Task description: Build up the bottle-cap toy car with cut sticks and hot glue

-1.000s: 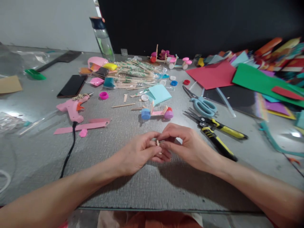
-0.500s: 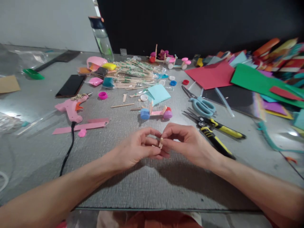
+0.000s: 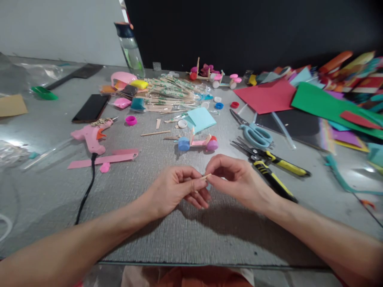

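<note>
"Between the two hands, low over the grey table (image 3: 167,239), what's that pale bit?"

"A short wooden stick (image 3: 206,176), only a sliver of it showing. The left hand (image 3: 176,187) pinches one end between thumb and forefinger, its other fingers loosely curled beneath."

"And the right hand (image 3: 242,183)?"

"Thumb and forefinger pressed together on the opposite end, the tips just beside the left hand's."

"What sits nearest to them?"

"Just beyond the hands, a little model vehicle (image 3: 198,143) with a blue wheel and a purple one. Behind it lies a light-blue paper (image 3: 202,118)."

"Near the right hand?"

"Black-and-yellow pliers (image 3: 267,173), handles spread, one handle reaching toward the wrist. Blue-handled scissors (image 3: 257,134) lie past those, farther from the hands."

"Off to the left?"

"A pink glue gun (image 3: 89,137), well apart from the left hand, its black cord (image 3: 93,169) trailing back toward the left forearm and crossing a pink strip (image 3: 110,160). Beyond the gun there's a dark phone (image 3: 90,108)."

"Farthest out?"

"Ahead of the left hand, a heap of wooden sticks (image 3: 170,89), with a water bottle (image 3: 131,52) standing behind. Ahead and right of the right hand, a red sheet (image 3: 266,95) and a green sheet (image 3: 335,104) lie side by side."
</note>
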Action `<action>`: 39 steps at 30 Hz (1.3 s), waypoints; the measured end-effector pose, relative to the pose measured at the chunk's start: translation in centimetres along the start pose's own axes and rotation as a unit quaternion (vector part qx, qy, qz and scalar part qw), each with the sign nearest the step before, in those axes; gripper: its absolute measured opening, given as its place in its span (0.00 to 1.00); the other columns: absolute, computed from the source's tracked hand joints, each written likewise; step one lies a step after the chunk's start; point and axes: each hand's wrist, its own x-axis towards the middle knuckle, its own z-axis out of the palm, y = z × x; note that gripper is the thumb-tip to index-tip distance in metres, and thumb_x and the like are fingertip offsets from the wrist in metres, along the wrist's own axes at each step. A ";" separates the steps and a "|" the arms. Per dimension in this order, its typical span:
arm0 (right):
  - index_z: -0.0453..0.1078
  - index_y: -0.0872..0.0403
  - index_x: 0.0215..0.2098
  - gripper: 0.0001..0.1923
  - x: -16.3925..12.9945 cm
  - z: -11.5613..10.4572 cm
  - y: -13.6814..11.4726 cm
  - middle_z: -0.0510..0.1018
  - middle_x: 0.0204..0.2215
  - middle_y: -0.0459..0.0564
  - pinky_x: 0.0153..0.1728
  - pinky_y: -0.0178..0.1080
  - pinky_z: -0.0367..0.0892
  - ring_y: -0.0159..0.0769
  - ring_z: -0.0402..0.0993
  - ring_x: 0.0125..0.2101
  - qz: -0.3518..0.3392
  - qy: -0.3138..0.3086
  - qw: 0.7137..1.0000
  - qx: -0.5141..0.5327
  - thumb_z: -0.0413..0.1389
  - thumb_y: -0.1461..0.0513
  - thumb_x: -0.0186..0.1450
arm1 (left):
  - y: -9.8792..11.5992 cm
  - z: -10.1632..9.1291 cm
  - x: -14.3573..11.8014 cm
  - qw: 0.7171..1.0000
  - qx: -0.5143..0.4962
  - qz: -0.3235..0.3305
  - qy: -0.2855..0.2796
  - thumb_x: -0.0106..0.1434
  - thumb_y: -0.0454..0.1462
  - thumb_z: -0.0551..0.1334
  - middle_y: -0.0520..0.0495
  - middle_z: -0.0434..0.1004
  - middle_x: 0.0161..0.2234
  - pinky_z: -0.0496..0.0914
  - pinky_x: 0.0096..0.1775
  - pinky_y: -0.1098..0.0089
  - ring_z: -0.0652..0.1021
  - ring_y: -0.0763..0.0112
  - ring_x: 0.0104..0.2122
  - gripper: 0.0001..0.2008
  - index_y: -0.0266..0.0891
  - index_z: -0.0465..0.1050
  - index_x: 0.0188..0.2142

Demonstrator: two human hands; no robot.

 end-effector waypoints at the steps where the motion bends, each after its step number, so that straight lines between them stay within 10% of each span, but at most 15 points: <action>1: 0.70 0.54 0.31 0.05 0.0 0.0 0.0 0.72 0.25 0.42 0.28 0.34 0.64 0.28 0.68 0.26 0.012 -0.007 1.000 0.012 0.60 0.62 0.64 | 0.0 0.0 0.0 1.000 0.007 0.004 0.003 0.62 0.43 0.70 0.46 0.82 0.27 0.77 0.29 0.74 0.83 0.71 0.25 0.13 0.34 0.76 0.32; 30: 0.76 0.54 0.32 0.05 0.4 -0.9 0.4 0.78 0.26 0.44 0.30 0.34 0.65 0.29 0.70 0.27 0.076 -0.043 0.995 0.050 0.64 0.61 0.62 | 0.1 -0.6 0.0 0.997 0.074 -0.021 -0.022 0.62 0.44 0.67 0.47 0.81 0.26 0.76 0.28 0.76 0.81 0.75 0.24 0.15 0.33 0.76 0.30; 39: 0.74 0.54 0.31 0.06 0.2 -0.7 0.3 0.73 0.23 0.41 0.25 0.34 0.58 0.27 0.63 0.24 0.065 -0.019 0.998 -0.019 0.60 0.60 0.64 | -0.3 -0.6 0.1 0.989 0.132 0.038 0.050 0.64 0.41 0.65 0.53 0.76 0.25 0.70 0.20 0.77 0.74 0.77 0.19 0.09 0.37 0.73 0.37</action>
